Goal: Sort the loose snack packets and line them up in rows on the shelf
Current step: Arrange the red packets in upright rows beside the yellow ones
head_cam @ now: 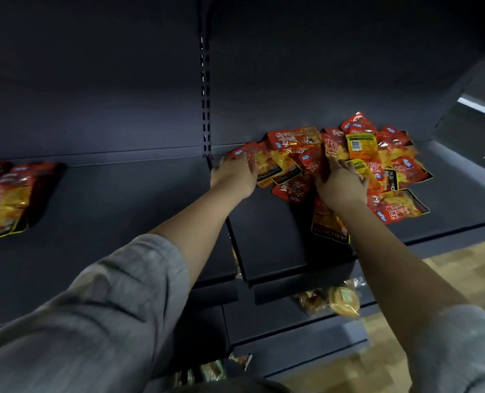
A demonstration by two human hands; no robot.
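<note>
Sleeved forearms reach in; left hand (235, 173) and right hand (339, 182) laid flat, fingers spread, on unsorted snack packets (349, 157), likely for gathering

Right of centre in the frame, both hands reach into a loose heap of snack packets (349, 154) on the dark shelf (122, 199): left hand (235, 173) on its left edge, right hand (339, 184) in the middle. A neater stack of packets (6, 199) lies at far left.

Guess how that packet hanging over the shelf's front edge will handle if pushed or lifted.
The packet is a flat foil-like pouch, so probably light and floppy; it may sag if lifted by one corner. Its glossy film looks slippery, and it already overhangs the shelf edge below the right hand, so a forward nudge would likely drop it. Being flat, it should slide, not roll.
</note>
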